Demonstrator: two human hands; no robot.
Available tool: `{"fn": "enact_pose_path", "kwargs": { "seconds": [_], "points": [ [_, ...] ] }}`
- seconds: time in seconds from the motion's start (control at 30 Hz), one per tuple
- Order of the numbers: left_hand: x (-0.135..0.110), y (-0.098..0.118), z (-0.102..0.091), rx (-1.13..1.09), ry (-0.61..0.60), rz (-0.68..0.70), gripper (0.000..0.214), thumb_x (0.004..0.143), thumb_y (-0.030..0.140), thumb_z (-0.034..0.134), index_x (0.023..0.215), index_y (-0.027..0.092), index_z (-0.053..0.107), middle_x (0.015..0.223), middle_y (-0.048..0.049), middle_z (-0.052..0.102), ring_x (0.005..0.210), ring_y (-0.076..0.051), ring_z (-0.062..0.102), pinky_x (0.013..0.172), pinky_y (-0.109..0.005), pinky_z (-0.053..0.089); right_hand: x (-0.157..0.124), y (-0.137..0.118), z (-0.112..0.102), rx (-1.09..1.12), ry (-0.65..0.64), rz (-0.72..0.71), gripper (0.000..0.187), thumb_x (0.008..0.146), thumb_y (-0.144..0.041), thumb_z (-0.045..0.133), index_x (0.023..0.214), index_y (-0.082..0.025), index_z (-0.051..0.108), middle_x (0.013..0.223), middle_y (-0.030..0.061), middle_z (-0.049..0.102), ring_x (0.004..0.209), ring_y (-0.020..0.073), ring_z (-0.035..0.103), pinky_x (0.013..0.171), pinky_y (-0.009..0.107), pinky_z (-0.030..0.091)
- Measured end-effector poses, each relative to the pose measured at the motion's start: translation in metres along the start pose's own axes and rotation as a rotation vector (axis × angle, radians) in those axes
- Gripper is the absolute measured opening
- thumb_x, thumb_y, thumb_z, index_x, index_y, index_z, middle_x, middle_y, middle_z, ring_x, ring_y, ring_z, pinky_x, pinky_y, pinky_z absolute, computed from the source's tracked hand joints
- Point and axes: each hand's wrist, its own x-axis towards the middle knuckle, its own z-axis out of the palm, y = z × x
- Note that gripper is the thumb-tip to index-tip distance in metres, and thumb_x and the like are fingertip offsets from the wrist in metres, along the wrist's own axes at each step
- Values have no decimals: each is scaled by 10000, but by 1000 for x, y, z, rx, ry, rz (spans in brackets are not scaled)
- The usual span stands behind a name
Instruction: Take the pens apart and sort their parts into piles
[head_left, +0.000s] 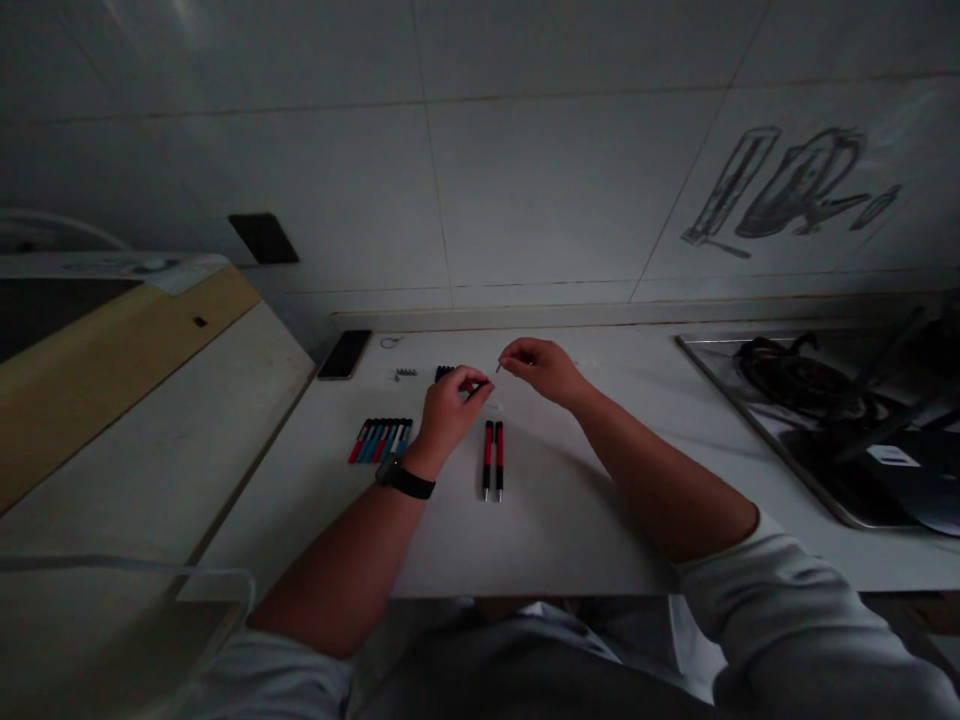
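My left hand [453, 398], with a black watch at its wrist, is closed in a pinch on a small black pen part [478, 390]. Just to its right, my right hand [541, 368] pinches a short, thin, silvery piece [499, 367]; its exact kind is too small to tell. The two hands are close together but apart. Two red-and-black pens [488, 460] lie side by side below them. Several red, blue and white pen barrels [380, 441] form a row left of my left hand. Behind that hand, several black pieces [444, 373] are partly hidden.
Small silvery parts [406, 372] lie at the left of the white counter [570, 540]. A dark phone [346, 355] and a thin ring [391, 342] are near the wall. A gas stove [787, 420] stands at right, a pale cabinet with a wooden strip [195, 325] at left.
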Motion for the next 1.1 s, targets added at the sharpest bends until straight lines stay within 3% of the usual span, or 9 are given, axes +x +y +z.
{"fn": "enact_pose_path", "kwargs": {
  "seconds": [0.2,0.43,0.73,0.93,1.1],
  "points": [
    [-1,-7,0,35,-35,-12,74,906,274,722,951,217,715,953,-29,766,872,-168,701,839,-315,570,30,25,-33,-317,143,79,206,915,-336,628,930,-183,765,874,67,759,783,178,646,750,289,471],
    [-1,-12,4,60,-79,1,75,902,266,731,957,216,719,943,-27,767,850,-164,704,830,-318,571,33,74,-20,-711,-38,198,189,928,-254,638,994,-203,807,1071,115,762,973,233,680,856,316,491],
    [-1,-11,2,74,-89,8,63,914,272,718,955,224,718,952,-29,768,871,-170,704,837,-329,572,35,89,-15,-768,-104,235,256,945,-303,598,1059,-212,809,1124,141,739,967,231,690,841,311,512],
    [-1,-9,2,79,-95,11,51,909,256,719,949,226,713,947,-27,765,869,-174,699,835,-334,571,37,91,-22,-799,-226,239,270,819,-347,733,1066,-268,810,1126,96,753,989,256,687,822,331,520],
    [-1,-9,1,69,-101,16,55,916,256,711,961,225,710,956,-31,761,882,-178,700,849,-335,575,36,93,-19,-815,-188,246,267,824,-352,733,1071,-280,806,1147,103,743,1032,271,685,834,347,525]
  ]
}}
